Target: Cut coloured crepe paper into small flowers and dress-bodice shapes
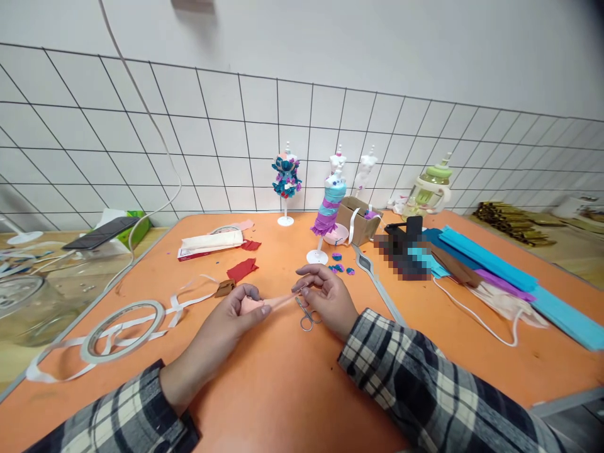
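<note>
My left hand (243, 314) grips one end of a thin strip of pale pink crepe-like material (276, 303). The strip runs narrow and taut across to my right hand (325, 292), whose thumb and fingers pinch its other end. Directly below my right hand, small metal scissors (306, 323) lie on the orange table (264, 390), their upper part partly covered by the fingers. Ahead stands a small dress form (329, 204) wrapped in blue and purple. A second form (286, 179), covered in teal and purple ruffles, stands farther back and to the left.
On the left lie a tape roll (123, 330), white ribbon, red scraps (242, 269) and a white-topped box (212, 242). A cardboard box (361, 220) and pink bowl (336, 235) sit behind the wrapped form. Folded blue material (491, 258) and a bottle (427, 192) are on the right.
</note>
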Tool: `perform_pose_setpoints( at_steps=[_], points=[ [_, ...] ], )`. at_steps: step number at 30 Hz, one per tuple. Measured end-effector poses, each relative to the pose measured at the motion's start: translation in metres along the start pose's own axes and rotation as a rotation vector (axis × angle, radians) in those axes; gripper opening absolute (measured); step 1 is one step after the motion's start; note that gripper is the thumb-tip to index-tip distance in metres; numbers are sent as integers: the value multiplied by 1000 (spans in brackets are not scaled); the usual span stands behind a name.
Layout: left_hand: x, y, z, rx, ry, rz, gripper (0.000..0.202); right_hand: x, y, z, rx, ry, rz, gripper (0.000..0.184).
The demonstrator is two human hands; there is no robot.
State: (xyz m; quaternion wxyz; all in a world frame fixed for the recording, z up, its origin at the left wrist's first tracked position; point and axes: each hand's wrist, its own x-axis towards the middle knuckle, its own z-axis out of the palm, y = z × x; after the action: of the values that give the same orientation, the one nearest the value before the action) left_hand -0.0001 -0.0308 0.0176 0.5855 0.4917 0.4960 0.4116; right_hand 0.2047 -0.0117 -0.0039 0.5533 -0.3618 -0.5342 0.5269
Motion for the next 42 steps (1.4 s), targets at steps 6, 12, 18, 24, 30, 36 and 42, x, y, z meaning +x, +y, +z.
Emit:
perform_pose_setpoints(
  at_steps=[6, 12, 18, 24, 30, 36, 42],
  points=[
    [4, 3, -4, 317, 18, 87, 21, 1, -6, -4, 66, 37, -45, 36],
    [5, -1, -4, -273, 38, -71, 33, 4, -7, -6, 84, 102, 21, 44],
    [5, -3, -4, -270, 20, -81, 37, 0, -11, -2, 322, -61, 276, 67],
    [3, 0, -2, -11, -31, 11, 28, 3, -7, -1, 19, 14, 267, 52],
    [-1, 7, 1, 405, -52, 125, 24, 7, -7, -7, -12, 42, 96, 39],
    [-1, 5, 1, 430, -133, 51, 33, 10, -4, -9, -91, 46, 68, 40],
    [4, 4, -8, -92, -11, -98, 21, 7, -22, -20, -1015, -3, 18, 22]
  ],
)
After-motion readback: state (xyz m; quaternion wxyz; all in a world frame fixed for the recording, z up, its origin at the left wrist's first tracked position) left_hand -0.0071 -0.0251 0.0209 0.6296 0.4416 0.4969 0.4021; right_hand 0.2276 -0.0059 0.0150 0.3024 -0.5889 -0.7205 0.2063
